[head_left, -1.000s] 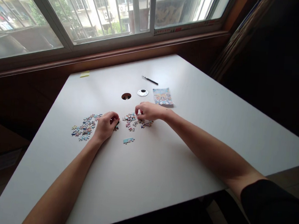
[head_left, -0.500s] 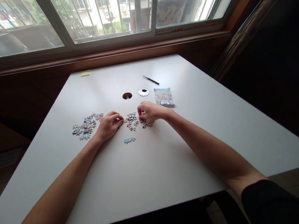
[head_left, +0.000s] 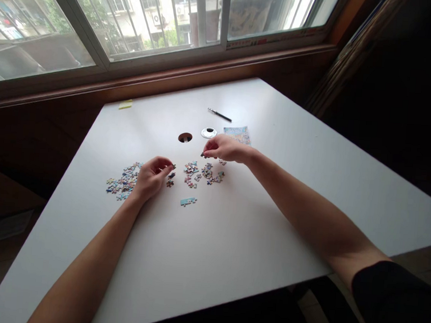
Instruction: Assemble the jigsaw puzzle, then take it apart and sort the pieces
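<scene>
From the head camera, the left hand (head_left: 151,176) rests on the white rectangular table (head_left: 232,241), fingers curled, pinching a small dark jigsaw piece (head_left: 173,167) at its fingertips. The right hand (head_left: 225,149) hovers above the table, thumb and forefinger closed on another small dark puzzle piece (head_left: 203,154). Between the hands lies a loose cluster of colourful puzzle pieces (head_left: 202,173); a larger scattered heap of pieces (head_left: 121,181) sits left of the left hand. A joined pale-blue strip of pieces (head_left: 187,201) lies nearer the person.

The small dark jigsaw piece (head_left: 203,155) pinched in the right hand (head_left: 226,149) is too tiny to read. That hand covers the near edge of the colourful printed picture card (head_left: 238,132). Both forearms run out of frame below.
</scene>
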Demonstrator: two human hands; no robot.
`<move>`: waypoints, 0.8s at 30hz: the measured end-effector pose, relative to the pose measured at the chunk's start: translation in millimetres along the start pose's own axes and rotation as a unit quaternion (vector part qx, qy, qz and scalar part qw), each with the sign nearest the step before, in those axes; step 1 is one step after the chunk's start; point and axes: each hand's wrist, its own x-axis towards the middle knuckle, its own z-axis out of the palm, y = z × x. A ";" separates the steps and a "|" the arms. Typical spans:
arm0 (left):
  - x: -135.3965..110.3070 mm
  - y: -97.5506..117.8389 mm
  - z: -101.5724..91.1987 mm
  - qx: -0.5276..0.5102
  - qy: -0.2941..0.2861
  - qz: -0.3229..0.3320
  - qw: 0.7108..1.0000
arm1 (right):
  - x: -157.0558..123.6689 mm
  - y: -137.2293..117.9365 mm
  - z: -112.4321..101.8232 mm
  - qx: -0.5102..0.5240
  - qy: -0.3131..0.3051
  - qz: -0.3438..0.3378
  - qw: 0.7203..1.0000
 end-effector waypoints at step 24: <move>-1.3 4.9 1.9 0.154 0.018 0.014 0.988 | 1.4 6.9 -6.6 -0.288 0.035 0.037 0.956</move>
